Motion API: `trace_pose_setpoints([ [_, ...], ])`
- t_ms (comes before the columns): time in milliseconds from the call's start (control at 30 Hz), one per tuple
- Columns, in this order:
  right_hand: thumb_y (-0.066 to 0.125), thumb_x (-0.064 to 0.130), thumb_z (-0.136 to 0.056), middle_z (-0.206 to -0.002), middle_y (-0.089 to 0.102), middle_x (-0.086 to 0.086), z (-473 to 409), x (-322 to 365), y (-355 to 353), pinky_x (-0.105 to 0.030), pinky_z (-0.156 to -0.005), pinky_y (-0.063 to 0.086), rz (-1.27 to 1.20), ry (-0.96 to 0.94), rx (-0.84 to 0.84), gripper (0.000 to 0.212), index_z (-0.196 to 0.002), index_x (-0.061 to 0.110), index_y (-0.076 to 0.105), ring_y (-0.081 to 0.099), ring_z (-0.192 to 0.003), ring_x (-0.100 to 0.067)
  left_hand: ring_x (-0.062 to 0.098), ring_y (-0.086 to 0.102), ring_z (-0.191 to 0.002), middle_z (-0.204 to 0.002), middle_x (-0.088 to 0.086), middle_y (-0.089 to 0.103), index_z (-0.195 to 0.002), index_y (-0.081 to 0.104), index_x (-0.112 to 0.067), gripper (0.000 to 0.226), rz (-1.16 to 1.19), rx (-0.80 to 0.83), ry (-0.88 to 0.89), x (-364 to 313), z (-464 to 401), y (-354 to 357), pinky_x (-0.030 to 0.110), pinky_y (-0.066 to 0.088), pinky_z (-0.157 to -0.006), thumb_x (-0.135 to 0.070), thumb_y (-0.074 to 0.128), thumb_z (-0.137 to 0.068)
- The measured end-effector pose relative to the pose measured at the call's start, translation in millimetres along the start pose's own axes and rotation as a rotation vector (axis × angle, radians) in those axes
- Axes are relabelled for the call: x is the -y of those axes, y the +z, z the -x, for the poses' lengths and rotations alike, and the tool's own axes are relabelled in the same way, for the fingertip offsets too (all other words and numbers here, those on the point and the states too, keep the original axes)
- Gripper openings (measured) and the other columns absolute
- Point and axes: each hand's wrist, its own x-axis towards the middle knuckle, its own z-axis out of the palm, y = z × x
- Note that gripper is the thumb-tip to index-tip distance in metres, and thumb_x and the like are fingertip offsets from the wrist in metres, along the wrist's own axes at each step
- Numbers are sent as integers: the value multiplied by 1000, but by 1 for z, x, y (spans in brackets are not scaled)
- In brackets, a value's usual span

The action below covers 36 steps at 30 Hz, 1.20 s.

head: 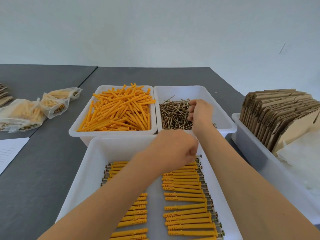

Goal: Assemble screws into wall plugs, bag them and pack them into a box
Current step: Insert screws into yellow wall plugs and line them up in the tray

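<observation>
Right grip point(199, 110) pinches loose screws point(174, 115) while left grip point(178, 151) sets an assembled plug point(194, 163); haste risks dropped screws.

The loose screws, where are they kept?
The loose screws fill the far right white bin, beside the orange wall plugs; the right hand reaches in.

No readable text anywhere, only faint illegible lines on the paper sheet point(10, 151)
</observation>
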Motion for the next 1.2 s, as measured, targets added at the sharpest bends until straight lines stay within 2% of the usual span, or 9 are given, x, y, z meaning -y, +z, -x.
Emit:
trace_pose_setpoints([
  [100, 32, -1, -92, -54, 46, 1, 0, -1, 2, -19, -36, 28, 51, -12, 6, 29, -82, 7, 58, 32, -36, -7, 24, 60, -88, -96, -2, 64, -98, 62, -27, 11, -152, 70, -10, -17, -4, 23, 31, 36, -66, -35, 56, -95],
  [333, 33, 1, -94, -51, 47, 2, -2, -3, 3, -21, -39, 31, 104, -24, 28, 31, -79, 8, 59, 34, -38, -9, 19, 46, -66, -74, -4, 47, -82, 43, -25, 20, -225, 45, -6, -23, -11, 49, 28, 22, -51, -30, 55, -97],
  [500, 32, 2, -95, -50, 47, 2, -4, -5, 5, -20, -37, 30, 122, -17, 49, 32, -79, 8, 59, 34, -37, -9, 21, 56, -76, -93, -2, 61, -96, 56, -23, 11, -151, 68, -4, -19, -13, 53, 31, 33, -58, -34, 59, -95],
  [700, 32, 2, -94, -51, 48, 2, -5, -6, 4, -21, -40, 32, 127, -14, 64, 32, -79, 9, 60, 35, -38, -9, 22, 60, -85, -98, -4, 63, -100, 58, -24, 20, -96, 92, -5, -16, -13, 52, 32, 41, -64, -42, 62, -91],
  [800, 32, 3, -96, -53, 48, 1, -4, -5, 4, -21, -39, 32, 136, -14, 71, 32, -79, 9, 59, 35, -38, -9, 22, 60, -84, -96, -4, 62, -97, 55, -23, 25, -113, 103, 9, -16, -13, 48, 31, 37, -62, -47, 61, -90],
  [933, 34, 4, -94, -59, 51, -2, -4, -5, 0, -23, -42, 35, 207, -56, 66, 31, -78, 8, 60, 39, -43, -12, 20, 60, -77, -86, -5, 61, -92, 58, -25, 32, -174, -62, -1, -7, -15, 27, 29, 34, -59, -55, 48, -96],
  [1067, 41, 8, -92, -73, 56, -9, -7, -13, -2, -31, -60, 39, 619, -318, 34, 27, -92, -4, 65, 44, -63, -20, 10, 57, -73, -77, -10, 58, -84, 55, -29, 28, -159, -390, -91, 23, -5, -2, 29, 45, -55, -47, 42, -100],
  [1133, 45, 10, -91, -76, 60, -11, -6, -17, -1, -29, -59, 41, 814, -363, 142, 26, -99, -3, 65, 47, -65, -19, 9, 56, -84, -86, -12, 61, -93, 61, -31, 21, -168, -512, -223, 43, 1, -13, 29, 47, -56, -42, 45, -100],
  [1200, 48, 16, -92, -88, 68, -13, -3, -20, 1, -30, -67, 48, 1083, -358, 318, 26, -105, 2, 66, 54, -70, -20, 16, 53, -99, -101, -9, 62, -106, 63, -29, 20, -253, -543, -434, 64, 6, -16, 29, 44, -57, -37, 46, -99],
])
